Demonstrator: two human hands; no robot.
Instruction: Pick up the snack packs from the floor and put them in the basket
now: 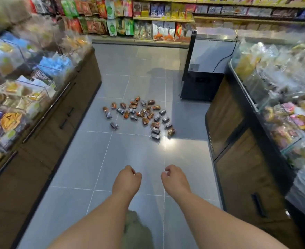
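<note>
Task status: not started, as far as this view shows. All the snack packs lie on the grey tiled floor, in one loose scatter in the middle of the aisle, well ahead of both hands. None is lifted or held. No basket is in view, so I cannot tell where it stands or whether it already holds anything. Left hand: held out low over the floor, fingers loosely curled under, holding nothing. Right hand: the same, just beside the left, also holding nothing. Count of packs: roughly twenty-eight to thirty. An exact figure is not possible, since several in the centre of the scatter overlap and are small in frame. Two sorts by wrapper: orange-red ones and dark silvery ones, in about equal numbers. One dark pack sits a little apart at the near left edge, and a short row of four or five runs down the near right edge. Surroundings: one display bench with clear bins on the left, a second on the right, one black chest cabinet beyond it, and stocked shelves across the far end. Left to do: everything, meaning approach, crouch, gather, find the basket.
</note>
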